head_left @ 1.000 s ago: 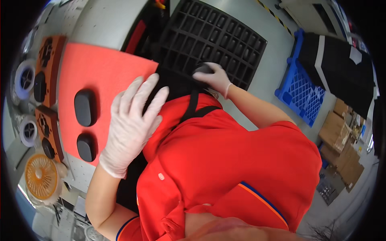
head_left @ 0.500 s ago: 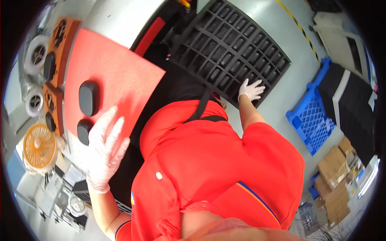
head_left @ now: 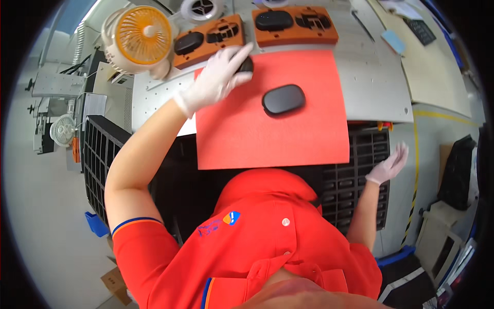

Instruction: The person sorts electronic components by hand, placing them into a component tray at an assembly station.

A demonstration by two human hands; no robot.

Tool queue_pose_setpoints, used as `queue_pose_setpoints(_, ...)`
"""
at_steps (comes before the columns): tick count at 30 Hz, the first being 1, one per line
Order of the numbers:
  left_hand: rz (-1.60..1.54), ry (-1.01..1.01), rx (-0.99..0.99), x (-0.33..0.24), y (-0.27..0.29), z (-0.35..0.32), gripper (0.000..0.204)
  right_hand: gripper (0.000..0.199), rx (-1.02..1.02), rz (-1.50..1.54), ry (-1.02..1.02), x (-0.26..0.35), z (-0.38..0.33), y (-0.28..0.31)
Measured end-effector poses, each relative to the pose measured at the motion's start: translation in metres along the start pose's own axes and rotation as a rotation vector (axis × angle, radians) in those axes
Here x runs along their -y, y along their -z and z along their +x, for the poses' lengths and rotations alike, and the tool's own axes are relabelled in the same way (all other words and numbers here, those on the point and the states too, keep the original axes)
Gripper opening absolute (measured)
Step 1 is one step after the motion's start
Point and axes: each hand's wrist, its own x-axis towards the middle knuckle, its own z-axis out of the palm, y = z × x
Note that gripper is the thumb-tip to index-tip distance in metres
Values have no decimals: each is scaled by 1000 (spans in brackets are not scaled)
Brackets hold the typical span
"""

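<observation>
Head view, looking down over an orange shirt (head_left: 257, 247). The gloved left hand (head_left: 218, 77) reaches forward onto the far left corner of a red mat (head_left: 267, 134) and covers a black oval part (head_left: 246, 65), with the fingers laid over it. A second black oval part (head_left: 283, 99) lies free on the mat, just to the right. Beyond the mat, on the grey perforated table (head_left: 370, 82), sit two orange moulded fixtures (head_left: 296, 23), each with a dark part in it; a small orange fan (head_left: 139, 36) stands at the far left. The gloved right hand (head_left: 390, 165) hangs open, fingers spread, above a black compartmented tray (head_left: 360, 190) below the table edge.
</observation>
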Motion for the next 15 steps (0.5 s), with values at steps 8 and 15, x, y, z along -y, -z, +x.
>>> queue_pose_setpoints(8,374,151,6,103,-16,54,52,57,1334,133,975,211,19,-160)
queue_pose_setpoints(15,405,211,-68,98,-29,53,60,61,1295,-41,947,189,62,-230)
